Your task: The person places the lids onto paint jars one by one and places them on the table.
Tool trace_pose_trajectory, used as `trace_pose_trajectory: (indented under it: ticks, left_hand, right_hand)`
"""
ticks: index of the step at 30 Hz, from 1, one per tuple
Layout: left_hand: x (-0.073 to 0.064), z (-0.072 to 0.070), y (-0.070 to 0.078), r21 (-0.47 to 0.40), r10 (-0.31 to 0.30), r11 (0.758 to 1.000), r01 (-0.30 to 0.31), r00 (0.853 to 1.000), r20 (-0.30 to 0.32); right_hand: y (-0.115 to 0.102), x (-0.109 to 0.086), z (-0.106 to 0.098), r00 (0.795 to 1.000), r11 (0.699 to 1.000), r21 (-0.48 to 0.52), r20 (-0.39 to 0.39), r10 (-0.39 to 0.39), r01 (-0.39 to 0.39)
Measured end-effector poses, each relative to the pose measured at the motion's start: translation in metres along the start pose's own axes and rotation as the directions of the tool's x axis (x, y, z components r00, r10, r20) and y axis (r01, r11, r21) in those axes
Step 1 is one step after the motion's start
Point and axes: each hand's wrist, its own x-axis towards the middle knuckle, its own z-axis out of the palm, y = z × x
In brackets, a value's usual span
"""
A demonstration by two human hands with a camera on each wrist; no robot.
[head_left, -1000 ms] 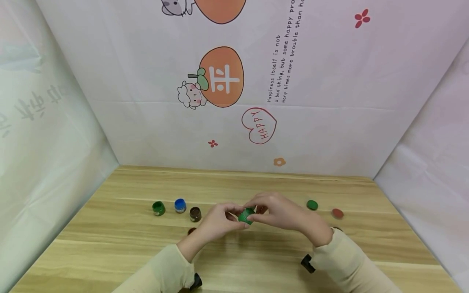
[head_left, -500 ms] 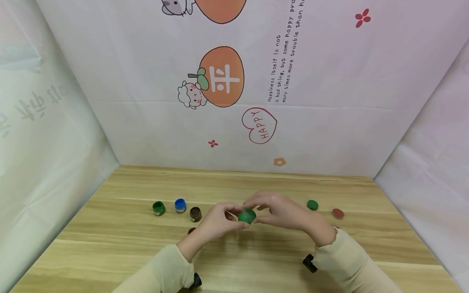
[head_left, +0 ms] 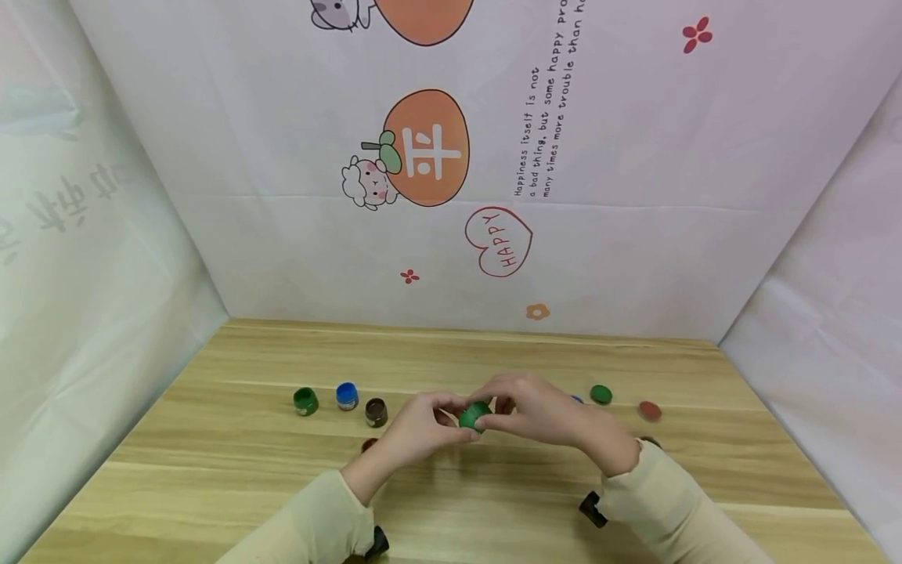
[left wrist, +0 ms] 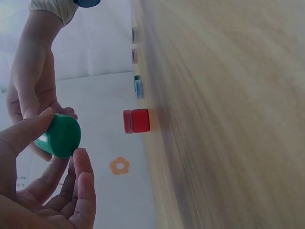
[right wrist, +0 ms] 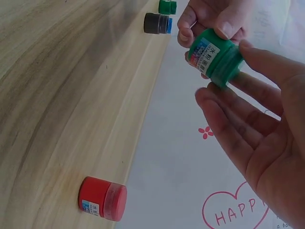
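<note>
A small green paint jar [right wrist: 205, 53] with a printed label is held above the table between both hands. My left hand [head_left: 421, 425] grips the jar's body between thumb and fingers. Thumb and fingertips of my right hand [head_left: 532, 407] pinch the jar's green lid [right wrist: 226, 67], which sits on its top. The jar's green base [left wrist: 66, 136] faces the left wrist camera. Beyond the hands, a red paint jar [right wrist: 97, 196] with its lid on stands on the table; the head view hides it.
Lidless jars of green [head_left: 305, 402], blue [head_left: 347, 396] and brown paint [head_left: 377, 412] stand on the left, a dark red one [head_left: 368, 445] partly behind the left wrist. On the right lie a green lid [head_left: 600, 394], a reddish lid [head_left: 650, 410] and a partly hidden blue lid [head_left: 577, 399].
Half a second ago the right fingers had loosened and shifted on the green lid; now they pinch it again. The left hand keeps its place on the jar.
</note>
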Motion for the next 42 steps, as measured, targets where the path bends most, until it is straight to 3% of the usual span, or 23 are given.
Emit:
trace_pose_trajectory:
  ticks: [9,17,24,33,42]
  left_hand:
    - [0.002,0.000,0.000,0.029,-0.001,1.000,0.001,1.000,-0.010]
    - [0.002,0.000,-0.003,0.019,-0.006,1.000,0.006,1.000,-0.008]
    - [0.002,0.003,-0.008,0.006,-0.009,1.000,0.009,1.000,0.010]
    - [0.001,0.002,-0.004,0.004,-0.016,1.000,0.016,1.000,0.000]
    - [0.001,0.002,-0.003,0.004,-0.016,1.000,0.016,1.000,-0.012]
  right_hand:
    - [-0.002,-0.001,0.000,0.993,0.991,-0.059,-0.030,0.115,-0.117]
    - [0.003,-0.003,-0.006,0.999,1.000,0.011,0.023,-0.026,0.026]
    - [0.004,-0.003,-0.001,0.999,0.999,0.050,0.043,-0.016,0.014]
    - [0.003,-0.002,0.002,0.999,0.999,0.039,0.010,-0.033,0.033]
    - [0.002,-0.003,0.006,0.999,0.997,-0.068,-0.038,0.020,-0.023]
